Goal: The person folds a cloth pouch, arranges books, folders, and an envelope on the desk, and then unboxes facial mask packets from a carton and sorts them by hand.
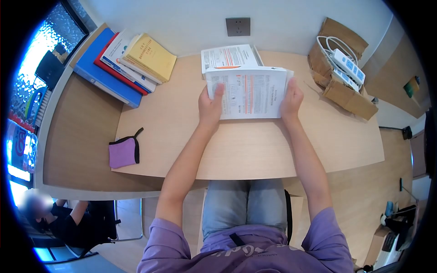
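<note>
Between my two hands is a white paperback book (250, 93) with orange and grey print on its cover, held upright above the desk. My left hand (211, 105) grips its left edge, the thumb lying on the cover. At the opposite edge my right hand (292, 100) is closed around the book's side. Just behind it, more white printed books (230, 55) rest on the desk near the wall, partly hidden by the held one.
Leaning at the back left are a blue binder (107, 68), a red book and a yellow book (149, 52). A purple pouch (123, 153) lies on the desk (173, 136). An open cardboard box (348, 98) holds power strips (348, 66) at right. Another person (75, 223) sits at lower left.
</note>
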`<state>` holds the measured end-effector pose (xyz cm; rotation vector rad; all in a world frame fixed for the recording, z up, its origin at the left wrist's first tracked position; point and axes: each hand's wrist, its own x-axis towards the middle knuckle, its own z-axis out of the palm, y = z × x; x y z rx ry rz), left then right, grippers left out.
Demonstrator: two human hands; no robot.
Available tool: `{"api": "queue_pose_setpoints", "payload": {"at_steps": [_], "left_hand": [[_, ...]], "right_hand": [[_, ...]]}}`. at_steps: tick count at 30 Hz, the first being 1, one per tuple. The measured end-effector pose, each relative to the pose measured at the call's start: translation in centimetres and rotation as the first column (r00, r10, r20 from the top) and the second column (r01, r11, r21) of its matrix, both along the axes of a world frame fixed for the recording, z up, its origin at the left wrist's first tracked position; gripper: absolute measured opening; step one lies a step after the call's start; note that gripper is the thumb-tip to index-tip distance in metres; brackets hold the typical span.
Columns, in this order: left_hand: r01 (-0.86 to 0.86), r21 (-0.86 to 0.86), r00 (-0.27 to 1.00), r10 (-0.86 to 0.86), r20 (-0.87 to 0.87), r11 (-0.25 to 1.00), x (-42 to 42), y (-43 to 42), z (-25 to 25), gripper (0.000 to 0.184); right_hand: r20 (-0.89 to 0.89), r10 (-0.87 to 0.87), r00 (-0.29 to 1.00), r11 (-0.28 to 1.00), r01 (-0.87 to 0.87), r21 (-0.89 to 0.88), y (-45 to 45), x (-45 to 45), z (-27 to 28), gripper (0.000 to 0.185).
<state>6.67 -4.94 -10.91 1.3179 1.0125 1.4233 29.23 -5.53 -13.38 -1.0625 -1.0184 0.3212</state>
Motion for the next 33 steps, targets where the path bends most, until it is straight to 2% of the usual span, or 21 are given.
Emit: {"api": "queue_pose_setpoints", "payload": {"at_steps": [3, 6, 9, 12, 15, 18, 21, 22, 24, 27, 30, 33], "left_hand": [[-0.043, -0.075, 0.999, 0.042, -0.016, 0.996, -0.6, 0.8, -0.2, 0.048], [-0.049, -0.143, 0.999, 0.046, -0.025, 0.988, -1.2, 1.2, -0.1, 0.049], [-0.02, -0.167, 1.0, 0.019, -0.012, 0.986, -1.7, 1.5, 0.1, 0.053], [0.036, -0.23, 0.999, -0.027, 0.041, 0.972, -2.3, 1.9, 0.1, 0.06], [0.165, -0.272, 0.977, -0.121, 0.174, 0.948, -2.2, 1.9, -0.1, 0.066], [0.252, -0.278, 0.95, -0.182, 0.255, 0.927, -2.0, 2.1, -0.4, 0.069], [0.281, -0.277, 0.931, -0.191, 0.311, 0.919, -1.9, 2.0, -0.1, 0.068], [0.287, -0.274, 0.924, -0.189, 0.334, 0.918, -1.9, 1.9, 0.1, 0.068], [0.229, -0.289, 0.95, -0.15, 0.273, 0.93, -2.1, 1.9, 0.3, 0.066], [0.079, -0.285, 0.985, -0.03, 0.169, 0.955, -2.3, 2.0, 0.5, 0.062], [-0.083, -0.206, 0.986, 0.111, 0.128, 0.975, -2.2, 1.8, 0.6, 0.056], [-0.166, -0.095, 0.981, 0.174, 0.088, 0.982, -2.5, 2.1, 0.4, 0.048]], "right_hand": [[-0.103, 0.144, 0.984, 0.984, -0.153, -0.089, 0.4, 0.2, -0.5, 0.055], [-0.053, 0.162, 0.985, 0.981, -0.166, -0.102, 0.2, 0.0, -0.5, 0.056], [-0.231, 0.316, 0.92, 0.934, -0.345, -0.097, -0.4, 0.4, 0.5, 0.043], [-0.381, 0.375, 0.845, 0.887, -0.447, -0.118, -2.5, -1.0, 4.9, 0.03], [-0.483, 0.515, 0.708, 0.822, -0.568, 0.044, -1.8, -0.2, 4.0, 0.033], [-0.368, 0.459, 0.809, 0.883, -0.462, 0.087, -1.4, -0.9, 3.6, 0.029], [-0.193, 0.252, 0.948, 0.962, -0.224, 0.159, -1.8, -1.7, 4.1, 0.029], [-0.066, 0.194, 0.979, 0.972, -0.182, 0.148, -1.9, -1.6, 4.2, 0.029], [0.19, 0.067, 0.979, 0.985, -0.095, 0.142, -2.3, -0.9, 4.3, 0.03], [0.513, 0.028, 0.858, 0.964, -0.159, 0.214, -1.9, -0.1, 3.6, 0.028], [0.325, 0.208, 0.923, 0.967, -0.243, 0.072, -1.8, -1.2, 3.0, 0.018], [-0.046, 0.396, 0.917, 0.9, -0.397, -0.182, -2.0, -2.0, 2.5, 0.022]]}}
